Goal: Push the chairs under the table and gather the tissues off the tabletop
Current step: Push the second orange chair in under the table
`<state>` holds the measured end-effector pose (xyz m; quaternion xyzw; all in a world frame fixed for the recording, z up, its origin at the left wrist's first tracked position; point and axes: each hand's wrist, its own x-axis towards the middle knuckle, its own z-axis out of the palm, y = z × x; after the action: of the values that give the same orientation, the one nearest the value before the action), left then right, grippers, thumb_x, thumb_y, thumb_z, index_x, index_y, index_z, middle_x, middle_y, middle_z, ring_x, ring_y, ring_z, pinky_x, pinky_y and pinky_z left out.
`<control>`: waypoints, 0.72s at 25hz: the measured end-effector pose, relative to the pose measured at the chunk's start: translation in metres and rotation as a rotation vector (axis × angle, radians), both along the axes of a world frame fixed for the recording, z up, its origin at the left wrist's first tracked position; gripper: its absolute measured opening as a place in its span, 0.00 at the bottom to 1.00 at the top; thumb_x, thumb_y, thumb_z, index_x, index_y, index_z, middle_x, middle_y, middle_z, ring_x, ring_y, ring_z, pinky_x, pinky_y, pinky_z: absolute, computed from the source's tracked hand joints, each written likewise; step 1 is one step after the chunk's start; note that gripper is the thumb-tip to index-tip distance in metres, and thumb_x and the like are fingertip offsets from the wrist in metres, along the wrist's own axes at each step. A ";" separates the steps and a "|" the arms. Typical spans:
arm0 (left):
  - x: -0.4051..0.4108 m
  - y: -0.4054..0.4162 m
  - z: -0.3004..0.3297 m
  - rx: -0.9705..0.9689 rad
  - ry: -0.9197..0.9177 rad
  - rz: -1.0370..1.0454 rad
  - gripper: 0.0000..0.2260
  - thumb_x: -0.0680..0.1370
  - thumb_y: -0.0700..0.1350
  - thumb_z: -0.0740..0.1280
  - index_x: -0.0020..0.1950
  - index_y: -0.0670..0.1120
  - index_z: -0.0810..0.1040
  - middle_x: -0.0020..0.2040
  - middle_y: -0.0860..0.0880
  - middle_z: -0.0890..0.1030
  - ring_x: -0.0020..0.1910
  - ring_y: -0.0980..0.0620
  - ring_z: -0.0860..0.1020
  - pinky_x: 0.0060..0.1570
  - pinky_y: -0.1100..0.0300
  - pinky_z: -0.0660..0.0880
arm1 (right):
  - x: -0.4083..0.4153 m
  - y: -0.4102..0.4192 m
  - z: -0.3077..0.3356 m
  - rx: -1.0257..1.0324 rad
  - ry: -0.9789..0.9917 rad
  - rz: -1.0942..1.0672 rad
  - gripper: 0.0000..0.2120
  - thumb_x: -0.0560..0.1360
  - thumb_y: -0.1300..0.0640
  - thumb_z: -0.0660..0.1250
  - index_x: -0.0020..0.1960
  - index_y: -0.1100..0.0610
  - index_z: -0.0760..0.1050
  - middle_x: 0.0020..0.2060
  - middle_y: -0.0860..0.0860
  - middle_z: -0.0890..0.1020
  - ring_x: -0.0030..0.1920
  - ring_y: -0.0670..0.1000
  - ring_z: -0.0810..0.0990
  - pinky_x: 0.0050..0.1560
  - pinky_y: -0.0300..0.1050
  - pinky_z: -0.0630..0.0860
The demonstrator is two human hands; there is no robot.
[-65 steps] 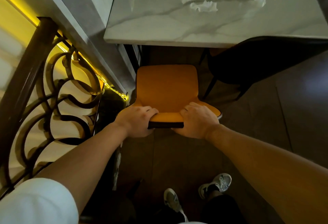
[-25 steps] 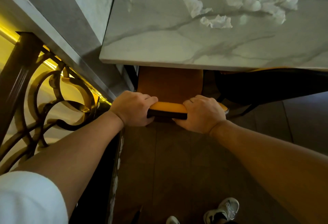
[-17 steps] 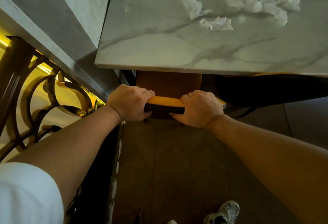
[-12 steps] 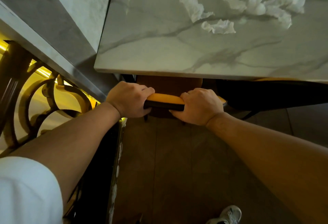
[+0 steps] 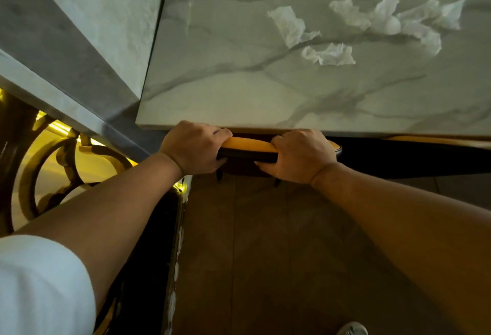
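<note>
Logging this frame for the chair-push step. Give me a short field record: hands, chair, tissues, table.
left hand: gripping the top of the orange chair's backrest, left end
right hand: gripping the same backrest, right end
orange chair: seat hidden under the table, only the backrest top shows at the table's near edge
table: marble top, near edge just above the hands
tissues: several crumpled white pieces on the tabletop, far right area, none picked up
second chair: dark, to the right, partly under the table
</note>
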<state>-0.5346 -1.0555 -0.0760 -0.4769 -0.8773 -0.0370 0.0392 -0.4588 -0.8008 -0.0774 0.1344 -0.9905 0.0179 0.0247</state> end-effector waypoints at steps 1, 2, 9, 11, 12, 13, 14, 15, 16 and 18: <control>-0.003 0.001 0.000 -0.002 0.006 0.000 0.19 0.77 0.56 0.68 0.60 0.43 0.80 0.47 0.44 0.85 0.38 0.41 0.83 0.36 0.49 0.78 | -0.004 0.002 0.000 -0.010 -0.002 0.000 0.29 0.71 0.26 0.54 0.37 0.49 0.76 0.28 0.43 0.69 0.27 0.48 0.68 0.32 0.43 0.64; -0.007 0.002 -0.001 -0.002 0.014 -0.003 0.19 0.77 0.56 0.68 0.60 0.43 0.80 0.46 0.43 0.85 0.38 0.41 0.83 0.35 0.50 0.78 | -0.008 0.004 -0.001 -0.017 -0.004 0.001 0.29 0.71 0.26 0.54 0.37 0.50 0.76 0.28 0.44 0.70 0.28 0.48 0.69 0.32 0.43 0.66; -0.012 0.003 0.000 -0.059 -0.005 -0.010 0.21 0.77 0.56 0.69 0.61 0.42 0.79 0.48 0.43 0.85 0.39 0.41 0.83 0.36 0.49 0.79 | -0.016 0.008 -0.004 0.005 0.010 0.042 0.28 0.72 0.26 0.55 0.36 0.49 0.76 0.29 0.45 0.77 0.28 0.47 0.70 0.31 0.42 0.63; -0.012 0.003 0.000 -0.052 -0.018 -0.005 0.21 0.77 0.56 0.69 0.61 0.42 0.79 0.48 0.43 0.85 0.40 0.41 0.83 0.36 0.49 0.79 | -0.016 0.007 -0.005 -0.007 -0.005 0.038 0.28 0.72 0.26 0.54 0.36 0.49 0.76 0.29 0.45 0.78 0.28 0.48 0.70 0.31 0.43 0.65; -0.012 0.004 0.001 -0.056 -0.029 0.003 0.21 0.77 0.56 0.69 0.62 0.43 0.79 0.49 0.43 0.85 0.40 0.42 0.83 0.37 0.49 0.79 | -0.016 0.007 -0.004 -0.015 -0.002 0.037 0.28 0.72 0.26 0.54 0.36 0.49 0.75 0.29 0.46 0.78 0.28 0.48 0.70 0.31 0.43 0.65; -0.011 0.006 0.002 -0.071 -0.045 0.015 0.21 0.77 0.57 0.69 0.62 0.43 0.78 0.49 0.43 0.84 0.41 0.42 0.83 0.37 0.49 0.79 | -0.015 0.007 -0.003 -0.029 0.003 0.036 0.28 0.72 0.26 0.54 0.35 0.49 0.74 0.29 0.46 0.77 0.27 0.48 0.69 0.31 0.42 0.65; -0.011 0.007 0.004 -0.092 -0.066 0.028 0.22 0.76 0.57 0.70 0.62 0.43 0.78 0.50 0.43 0.84 0.42 0.42 0.82 0.38 0.48 0.79 | -0.015 0.007 -0.002 -0.047 0.003 0.038 0.26 0.72 0.27 0.55 0.35 0.49 0.73 0.28 0.46 0.76 0.27 0.48 0.68 0.31 0.42 0.64; -0.012 0.007 0.004 -0.111 -0.093 0.042 0.22 0.76 0.57 0.70 0.63 0.44 0.78 0.51 0.43 0.84 0.43 0.42 0.82 0.38 0.48 0.79 | -0.014 0.007 -0.003 -0.063 -0.009 0.042 0.25 0.72 0.27 0.55 0.35 0.48 0.70 0.28 0.45 0.75 0.27 0.47 0.68 0.31 0.42 0.64; -0.012 0.007 0.004 -0.127 -0.121 0.060 0.22 0.76 0.57 0.71 0.63 0.44 0.77 0.52 0.43 0.83 0.43 0.42 0.82 0.39 0.48 0.80 | -0.014 0.006 -0.004 -0.074 -0.026 0.048 0.24 0.72 0.27 0.55 0.35 0.47 0.68 0.28 0.45 0.74 0.27 0.47 0.68 0.31 0.42 0.63; -0.011 0.011 0.007 -0.164 -0.166 0.107 0.23 0.75 0.56 0.72 0.65 0.45 0.76 0.54 0.44 0.83 0.46 0.42 0.82 0.41 0.46 0.80 | -0.016 0.007 -0.001 -0.090 -0.064 0.058 0.23 0.72 0.27 0.55 0.36 0.47 0.67 0.29 0.45 0.75 0.28 0.47 0.68 0.32 0.43 0.63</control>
<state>-0.5452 -1.0447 -0.0686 -0.4262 -0.9018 -0.0023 -0.0710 -0.4747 -0.7941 -0.0787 0.1613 -0.9846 0.0674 -0.0014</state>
